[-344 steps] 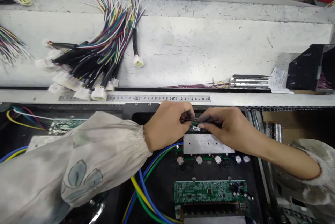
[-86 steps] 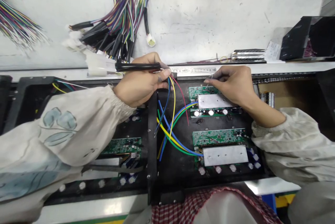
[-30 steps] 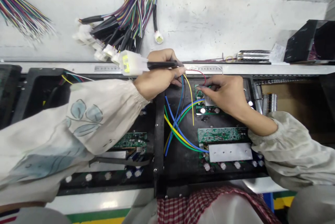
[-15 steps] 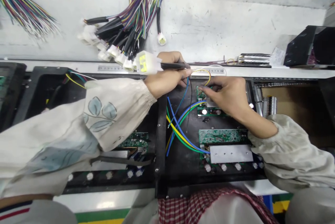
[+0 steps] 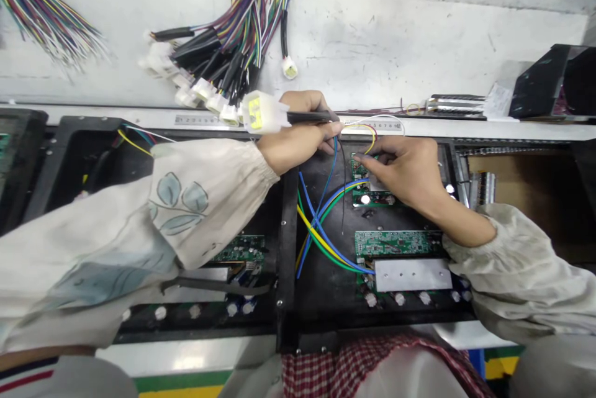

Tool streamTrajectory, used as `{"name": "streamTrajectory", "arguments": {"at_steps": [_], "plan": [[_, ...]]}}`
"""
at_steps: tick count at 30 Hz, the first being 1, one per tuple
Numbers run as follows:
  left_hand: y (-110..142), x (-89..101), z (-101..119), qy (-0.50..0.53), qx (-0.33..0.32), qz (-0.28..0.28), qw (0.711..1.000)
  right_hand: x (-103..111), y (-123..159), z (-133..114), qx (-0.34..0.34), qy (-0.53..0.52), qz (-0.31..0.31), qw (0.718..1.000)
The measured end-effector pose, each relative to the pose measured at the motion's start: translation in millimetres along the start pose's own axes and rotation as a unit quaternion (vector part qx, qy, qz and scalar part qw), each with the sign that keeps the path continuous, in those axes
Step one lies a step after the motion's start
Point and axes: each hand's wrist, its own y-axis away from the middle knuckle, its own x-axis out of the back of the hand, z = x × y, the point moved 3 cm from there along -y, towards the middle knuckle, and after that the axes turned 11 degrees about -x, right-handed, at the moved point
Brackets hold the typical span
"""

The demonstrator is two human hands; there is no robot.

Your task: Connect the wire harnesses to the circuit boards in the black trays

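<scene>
My left hand (image 5: 305, 137) is closed round the black sleeve of a wiring harness (image 5: 265, 113), whose white connector with a yellow insert points left. Out of its far end fan thin wires; blue and black ones hang down, and a white one arcs right. Yellow and red wires (image 5: 372, 132) run to my right hand (image 5: 407, 168), its thumb and finger pinched at the upper green circuit board (image 5: 361, 168). The exact wire tips are hidden by the fingers. Below lies a second circuit board (image 5: 395, 243) with a silver heat sink (image 5: 412, 275) and thick blue, yellow and green wires (image 5: 326, 243).
Both boards sit in a black tray (image 5: 321, 305); another black tray (image 5: 186, 317) with a board adjoins on the left. A pile of harnesses (image 5: 218, 56) lies behind, beside a ruler strip (image 5: 372, 125). At right stand a black box (image 5: 544, 84) and a cardboard-lined bay (image 5: 521, 193).
Both hands keep almost the same place and grip. The hanging blue and black wires have swung slightly; the whole view has shifted a little.
</scene>
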Motion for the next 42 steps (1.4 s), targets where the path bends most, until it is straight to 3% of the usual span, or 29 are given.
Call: {"name": "streamTrajectory", "arguments": {"at_steps": [7,12,14,19,22,26,30,35,36,38,40,42], "plan": [[0,-0.4,0,0.003,0.02,0.002,1.0,-6,-2,0,-0.029,-0.047,-0.075,0.996],[0,-0.8,3,0.003,0.024,0.002,1.0,-4,0,-2,0.022,0.086,-0.008,0.996],[0,-0.8,4,0.003,0.021,0.001,1.0,2,2,-3,0.043,0.118,-0.013,0.992],[1,-0.8,3,0.018,0.014,-0.001,1.0,20,-5,-2,-0.003,0.173,-0.026,0.985],[0,-0.5,1,0.023,0.004,0.0,1.0,15,-10,-2,-0.029,0.212,-0.062,0.975],[-1,-0.3,-2,0.03,0.01,0.006,0.999,5,-11,-6,-0.04,0.195,-0.076,0.977],[-2,-0.9,-3,0.043,0.016,0.01,0.999,16,-1,-11,-0.042,0.209,-0.061,0.975],[-1,-0.4,-7,0.061,0.007,0.014,0.998,19,14,-25,0.016,0.011,-0.213,0.977],[0,-0.4,-8,0.067,0.004,0.012,0.998,18,13,-25,0.004,-0.029,-0.199,0.98],[0,-0.9,-11,0.073,-0.006,0.003,0.997,16,8,-20,-0.023,-0.063,-0.11,0.992],[1,-1.7,-11,0.075,-0.018,-0.004,0.997,12,3,-13,-0.017,-0.039,-0.027,0.999],[1,-2.4,-11,0.078,-0.027,-0.007,0.997,5,-1,-8,0.001,-0.005,0.004,1.0]]}}
